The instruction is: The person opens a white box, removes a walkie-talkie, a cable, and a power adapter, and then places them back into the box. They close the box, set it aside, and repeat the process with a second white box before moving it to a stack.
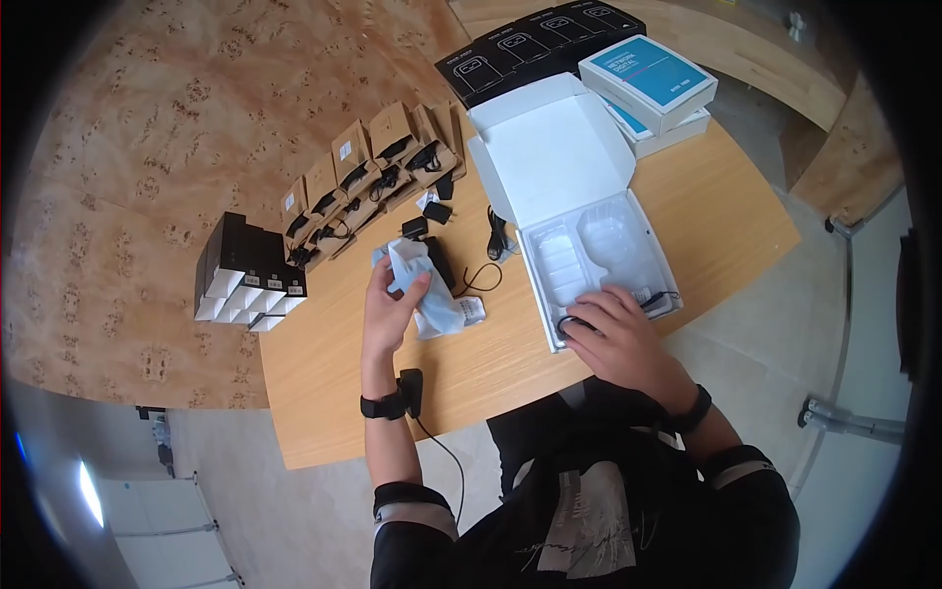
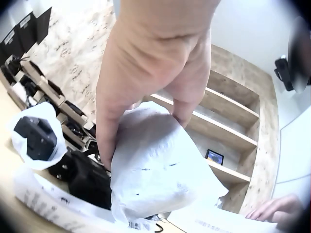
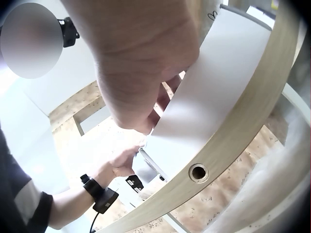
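Left hand [image 1: 392, 309]'s got the pale bag [image 1: 442, 306] pinched, fingers partly open; right hand [image 1: 620, 339]'s bent over black cable [image 1: 658, 298] in the white box [image 1: 538, 297]'s near end, can't tell if gripping.

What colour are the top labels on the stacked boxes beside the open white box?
Blue, clearest in the head view.

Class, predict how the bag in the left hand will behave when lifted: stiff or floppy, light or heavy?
The bag will probably flop, since its skin is creased and folded. It may be fairly light, as one hand pinches it, but its contents are hidden.
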Action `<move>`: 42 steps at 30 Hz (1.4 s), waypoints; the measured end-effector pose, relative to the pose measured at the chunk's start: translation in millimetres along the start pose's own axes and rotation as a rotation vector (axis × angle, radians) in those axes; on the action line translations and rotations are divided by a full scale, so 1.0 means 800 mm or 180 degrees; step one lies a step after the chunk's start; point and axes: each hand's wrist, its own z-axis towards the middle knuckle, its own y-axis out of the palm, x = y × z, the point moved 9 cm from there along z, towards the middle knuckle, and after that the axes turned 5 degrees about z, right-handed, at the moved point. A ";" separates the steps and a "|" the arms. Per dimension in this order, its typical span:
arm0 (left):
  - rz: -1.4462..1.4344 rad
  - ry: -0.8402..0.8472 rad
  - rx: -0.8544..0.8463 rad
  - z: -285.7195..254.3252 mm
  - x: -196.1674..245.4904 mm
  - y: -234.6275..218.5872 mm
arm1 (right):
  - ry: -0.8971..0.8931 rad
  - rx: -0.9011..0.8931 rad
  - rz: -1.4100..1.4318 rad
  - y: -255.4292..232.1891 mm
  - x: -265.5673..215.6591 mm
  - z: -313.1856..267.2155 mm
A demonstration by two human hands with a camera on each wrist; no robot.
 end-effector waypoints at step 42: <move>-0.2485 -0.0138 -0.0235 -0.130 0.034 0.094 | 0.1302 -0.1137 0.4238 0.071 -0.075 0.022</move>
